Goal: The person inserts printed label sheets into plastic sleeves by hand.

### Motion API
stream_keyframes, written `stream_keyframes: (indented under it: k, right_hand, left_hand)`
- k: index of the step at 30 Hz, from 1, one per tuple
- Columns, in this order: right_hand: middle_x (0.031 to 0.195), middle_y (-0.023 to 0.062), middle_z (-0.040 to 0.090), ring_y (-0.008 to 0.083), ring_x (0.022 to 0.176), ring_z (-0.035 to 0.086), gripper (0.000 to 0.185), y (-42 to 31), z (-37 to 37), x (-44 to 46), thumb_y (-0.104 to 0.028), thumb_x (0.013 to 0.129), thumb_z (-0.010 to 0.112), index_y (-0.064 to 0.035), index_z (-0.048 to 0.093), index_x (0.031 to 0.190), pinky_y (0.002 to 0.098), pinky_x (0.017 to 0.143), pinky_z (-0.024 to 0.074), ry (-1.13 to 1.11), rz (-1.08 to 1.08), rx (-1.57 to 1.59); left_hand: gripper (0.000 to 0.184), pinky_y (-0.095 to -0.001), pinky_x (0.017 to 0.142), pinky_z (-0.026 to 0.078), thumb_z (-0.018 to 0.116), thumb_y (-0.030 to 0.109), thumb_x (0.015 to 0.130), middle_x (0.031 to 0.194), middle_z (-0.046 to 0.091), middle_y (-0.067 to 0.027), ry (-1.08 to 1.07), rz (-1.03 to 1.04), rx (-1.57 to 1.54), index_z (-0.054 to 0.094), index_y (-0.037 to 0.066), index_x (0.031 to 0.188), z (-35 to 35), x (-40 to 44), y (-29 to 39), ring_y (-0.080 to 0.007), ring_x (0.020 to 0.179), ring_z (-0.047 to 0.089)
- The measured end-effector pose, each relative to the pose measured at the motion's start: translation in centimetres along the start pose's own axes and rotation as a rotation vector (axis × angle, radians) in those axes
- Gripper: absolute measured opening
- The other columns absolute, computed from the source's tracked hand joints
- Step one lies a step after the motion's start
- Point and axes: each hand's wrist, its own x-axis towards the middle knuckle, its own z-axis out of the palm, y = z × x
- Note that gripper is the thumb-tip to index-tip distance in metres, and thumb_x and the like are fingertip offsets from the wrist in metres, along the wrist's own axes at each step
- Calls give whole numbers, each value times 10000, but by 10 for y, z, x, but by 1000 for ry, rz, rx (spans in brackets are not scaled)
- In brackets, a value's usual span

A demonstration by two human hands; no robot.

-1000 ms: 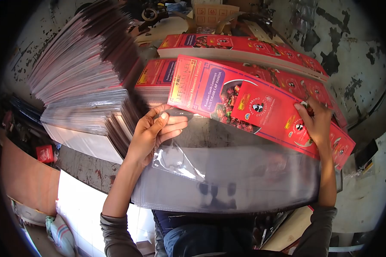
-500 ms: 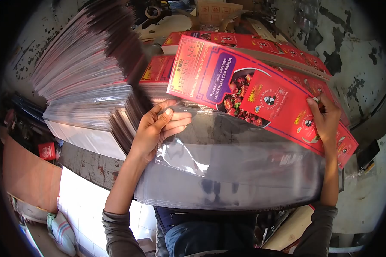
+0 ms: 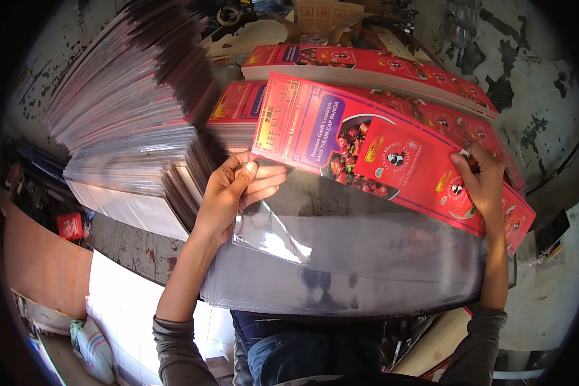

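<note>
Two hands, head view: the left hand [image 3: 230, 193] has thumb and forefinger nearly closed at the lower left corner of the red card [image 3: 392, 161], its other fingers loosely stretched; whether some film is between them, I cannot tell. The right hand [image 3: 484, 177] is partly closed and grips this card toward its other end, with the thumb on the printed face.
Red card, place: it lies between the hands, slanting down to the right, in front of the red stacks [image 3: 360, 59] and above the clear plastic [image 3: 360, 267].
Possible trouble: the left end seems little supported, so the corner could bend if it catches on a plastic edge. The plastic looks thin and slippery, and may crease or slide if it is pulled unevenly.
Red card, look: long, flat and shiny, with gold-framed lettering, a purple label, a picture of a food bowl and panda emblems; I see no fold.
Left side: a tall, leaning pile of sheets [image 3: 125, 154] stands on the worn surface [image 3: 132, 248].
</note>
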Motion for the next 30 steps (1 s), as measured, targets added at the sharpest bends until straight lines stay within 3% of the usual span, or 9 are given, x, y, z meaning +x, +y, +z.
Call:
stream_keyframes:
  k: [4,6,10,12,16,18,30]
  right_hand:
    - [501,91,513,149,409,483,252,-2,0,-2,-222,742,726,-21,578,703,276,430,350,-4,3,5]
    - [501,87,515,147,411,485,255,-3,1,-2,-225,742,726,-22,578,702,275,429,351,6,6,11]
    - [503,84,519,146,409,490,264,-2,-2,-3,-230,741,728,-25,569,690,275,426,354,11,-14,-1]
    - [503,84,519,150,407,484,268,-3,-2,-2,-228,740,729,-24,565,683,276,433,356,12,-28,-12]
    - [496,86,515,161,398,458,270,-4,0,-3,-219,735,731,-24,557,668,279,467,363,18,18,-17]
    - [494,86,513,161,396,451,265,-3,0,-4,-216,737,730,-25,559,671,277,464,363,32,6,-20]
    - [493,77,491,123,416,422,264,-2,-3,-3,-204,755,719,-19,551,669,266,425,339,53,5,-11]
  left_hand:
    - [242,-301,811,525,419,172,953,1044,602,-234,3,-6,-5,387,-16,1102,0,1,-1,-279,985,613]
    - [194,-234,739,552,446,191,945,1004,622,-195,11,10,-44,456,18,1033,0,1,-3,-206,929,636]
    - [185,-240,740,552,446,194,945,1007,622,-199,3,6,-46,459,24,1017,-2,2,-4,-210,930,637]
    - [228,-310,828,520,429,178,951,1049,595,-248,-3,-25,-27,389,-7,1077,-3,2,-2,-288,993,608]
    - [217,-311,825,522,424,177,952,1047,595,-252,5,-32,-28,393,-1,1073,-2,2,-3,-288,991,609]
    - [181,-250,749,552,450,193,944,1017,618,-205,11,-6,-54,473,34,1027,-2,2,-4,-218,937,634]
    - [174,-248,759,547,447,197,945,1021,616,-209,3,9,-48,474,38,1013,-1,0,-2,-219,937,635]
